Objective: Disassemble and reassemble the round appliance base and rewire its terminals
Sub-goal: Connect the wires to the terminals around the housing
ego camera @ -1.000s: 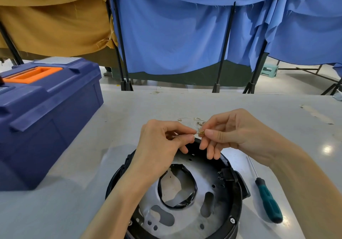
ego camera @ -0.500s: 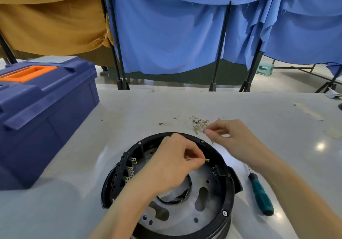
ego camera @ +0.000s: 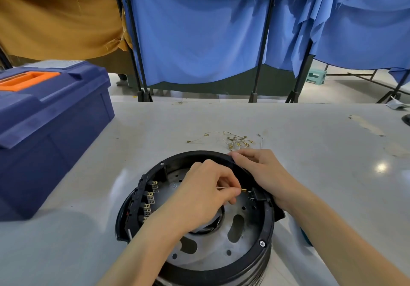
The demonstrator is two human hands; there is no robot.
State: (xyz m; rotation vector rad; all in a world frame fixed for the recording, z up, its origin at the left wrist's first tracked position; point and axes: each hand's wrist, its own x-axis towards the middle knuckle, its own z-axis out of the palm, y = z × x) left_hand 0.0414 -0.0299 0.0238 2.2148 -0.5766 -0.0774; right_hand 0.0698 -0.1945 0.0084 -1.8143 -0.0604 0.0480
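The round appliance base (ego camera: pixel 265 230) sits on the table (ego camera: pixel 321 152) right in front of the person, its cover off, so the grey metal plate (ego camera: pixel 213 257) and the wiring points inside are bare. The left hand (ego camera: pixel 206 194) reaches into it. Its fingers (ego camera: pixel 233 191) pinch a thin wire with a brass terminal (ego camera: pixel 243 190) at the tip, held just beside the small black connector block (ego camera: pixel 258 196) on the right inner wall. The tip does not look seated yet.

The right hand (ego camera: pixel 264 170) lies over the far right rim and seems to steady the base. Whether those fingers hook round the rim or only press on it cannot be told.

On the left inner wall a row of brass tabs (ego camera: pixel 150 199) stands bare, with no wires on them.

Beyond the base lies a small tangle of loose wires (ego camera: pixel 237 141) with brass ends. A blue toolbox (ego camera: pixel 51 119) stands well apart at the left.

By my reading the disassembly is done and the rewiring is only starting — one lead is going on, the rest wait on the table, and the closing up has not begun.
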